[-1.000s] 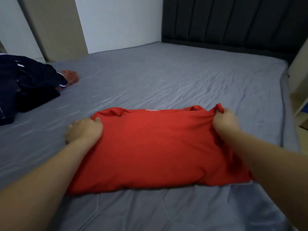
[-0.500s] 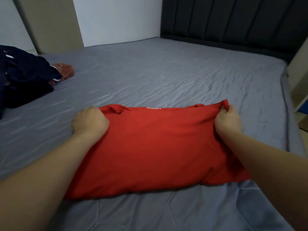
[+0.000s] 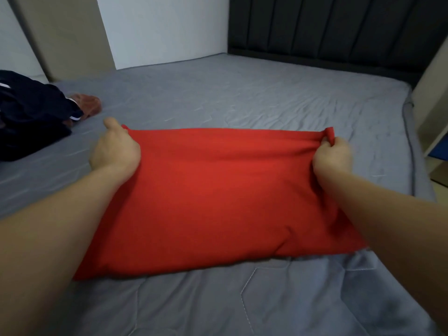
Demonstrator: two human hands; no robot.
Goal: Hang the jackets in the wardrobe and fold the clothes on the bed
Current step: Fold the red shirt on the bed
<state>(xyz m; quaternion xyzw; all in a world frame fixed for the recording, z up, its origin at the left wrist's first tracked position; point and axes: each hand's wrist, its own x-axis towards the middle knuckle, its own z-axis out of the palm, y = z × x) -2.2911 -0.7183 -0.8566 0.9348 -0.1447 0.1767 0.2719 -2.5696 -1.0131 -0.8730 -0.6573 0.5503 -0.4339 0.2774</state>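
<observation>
A red T-shirt [image 3: 218, 190] lies folded across the grey bed [image 3: 242, 100] in front of me. My left hand [image 3: 114, 149] grips its far left corner, thumb pointing up. My right hand [image 3: 332, 156] pinches the far right corner, where the cloth bunches into creases. The far edge of the shirt is pulled taut between both hands and raised a little off the sheet. The near edge rests on the bed.
A dark navy garment [image 3: 31, 112] with white trim lies heaped at the left edge of the bed, with a brown cloth [image 3: 88, 105] beside it. A black padded headboard [image 3: 327, 27] stands at the back. Pale furniture [image 3: 434, 98] borders the bed's right side.
Both hands have lifted the shirt's far edge and drawn it taut and toward me. The collar with its white label is now folded out of sight.
</observation>
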